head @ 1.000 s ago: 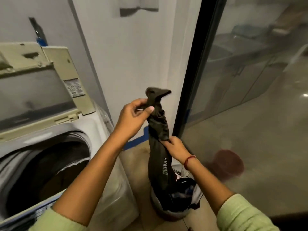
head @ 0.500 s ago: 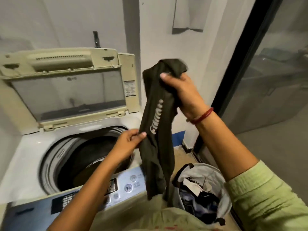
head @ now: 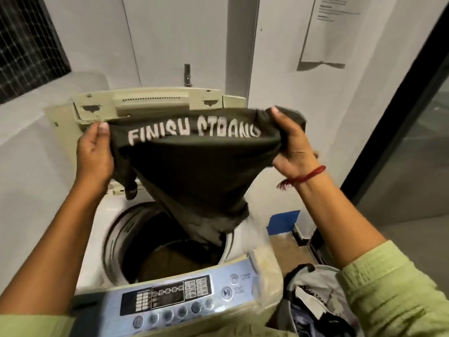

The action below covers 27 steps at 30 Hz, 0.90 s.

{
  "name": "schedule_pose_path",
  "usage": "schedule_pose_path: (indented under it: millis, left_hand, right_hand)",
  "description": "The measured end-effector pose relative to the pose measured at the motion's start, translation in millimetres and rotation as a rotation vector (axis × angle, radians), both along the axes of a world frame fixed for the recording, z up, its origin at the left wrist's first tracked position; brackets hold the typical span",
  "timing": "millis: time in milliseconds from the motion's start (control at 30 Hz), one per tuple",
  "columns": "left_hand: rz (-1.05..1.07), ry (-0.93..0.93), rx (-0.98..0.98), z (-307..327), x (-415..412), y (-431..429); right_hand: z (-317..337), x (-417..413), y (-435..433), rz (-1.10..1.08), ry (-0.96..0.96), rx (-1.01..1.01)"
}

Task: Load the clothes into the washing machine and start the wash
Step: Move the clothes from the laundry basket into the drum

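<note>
2 hands on 1 garment: left hand (head: pixel 94 152) pinches one edge of dark shirt (head: pixel 194 171), right hand (head: pixel 291 144) grips other edge, cloth stretched between them. Shirt hangs above open drum (head: pixel 170 254) of washing machine (head: pixel 109 215), lower end at drum rim; lid (head: pixel 150 103) up. Step in hand, I judge: loading. Next move needs both hands to release so shirt drops inside. Basket (head: pixel 303 271) at right holds more clothes (head: pixel 308 310); control panel (head: pixel 170 295) untouched.

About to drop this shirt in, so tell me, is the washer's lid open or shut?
Open: the lid stands raised at the back, and the drum mouth lies uncovered below the dark T-shirt.
</note>
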<state>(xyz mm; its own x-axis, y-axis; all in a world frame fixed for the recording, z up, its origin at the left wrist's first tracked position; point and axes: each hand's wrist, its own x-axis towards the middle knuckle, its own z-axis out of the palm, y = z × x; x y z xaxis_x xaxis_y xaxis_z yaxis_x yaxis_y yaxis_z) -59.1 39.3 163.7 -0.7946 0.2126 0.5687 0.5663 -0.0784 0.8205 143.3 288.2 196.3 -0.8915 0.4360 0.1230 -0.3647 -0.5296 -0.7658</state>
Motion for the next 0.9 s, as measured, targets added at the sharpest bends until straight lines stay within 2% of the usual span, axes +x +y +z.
schedule_pose_path:
  millis: [100, 200, 267, 367, 400, 433, 467, 500, 600, 667, 733, 767, 833, 900]
  left_hand:
    - [-0.043, 0.058, -0.183, -16.6, -10.4, -21.6]
    - [-0.293, -0.024, -0.646, -29.4, -17.7, -39.9]
    - [-0.432, -0.11, -1.105, -45.5, -27.1, -45.0]
    - [-0.615, -0.246, -1.834, -91.5, -31.9, -35.4]
    - [-0.604, -0.212, -1.982, -109.8, -35.7, -31.2]
    - [-0.553, -0.153, -2.045, -125.6, -42.7, -27.3]
    - [-0.476, -0.098, -2.014, -136.6, -51.9, -24.2]
    - [-0.386, -0.061, -1.903, -142.7, -62.1, -21.6]
    - [-0.05, 0.008, -1.416, -144.3, -90.6, -16.6]
    - [0.113, 0.007, -1.073, -144.5, -88.7, -12.6]
    - [0.149, 0.027, -0.841, -150.4, -77.9, -11.9]
    - [0.137, 0.06, -0.817, -155.4, -72.2, -13.8]
    - [0.067, 0.12, -0.924, -180.6, -69.5, -21.2]
    - [-0.159, 0.092, -1.117, -212.8, -71.6, -27.4]
  right_hand:
    - [-36.6, -10.0, 3.2, 0.207, -0.124, -0.122]
    - [-79.1, -18.1, 2.9, 0.259, -0.358, -0.059]
    - [-106.2, -25.0, 1.5, 0.267, -0.579, 0.123]
    - [-139.9, -39.2, -3.2, 0.409, -0.922, 0.545]
    - [-147.9, -45.3, -7.0, 0.462, -1.003, 0.656]
    - [-153.4, -52.6, -11.3, 0.471, -1.052, 0.732]
    - [-158.1, -60.6, -15.5, 0.414, -1.066, 0.772]
    - [-163.4, -69.7, -18.1, 0.31, -1.047, 0.77]
    - [-176.3, -96.4, -21.2, -0.143, -0.86, 0.632]
    - [-176.9, -102.2, -23.2, -0.32, -0.693, 0.6]
    - [-181.0, -99.0, -25.7, -0.288, -0.566, 0.659]
    - [-185.7, -96.5, -27.1, -0.223, -0.542, 0.735]
    - [-199.0, -92.0, -25.8, -0.034, -0.56, 0.939]
    - [-210.4, -86.8, -22.8, 0.251, -0.666, 1.177]
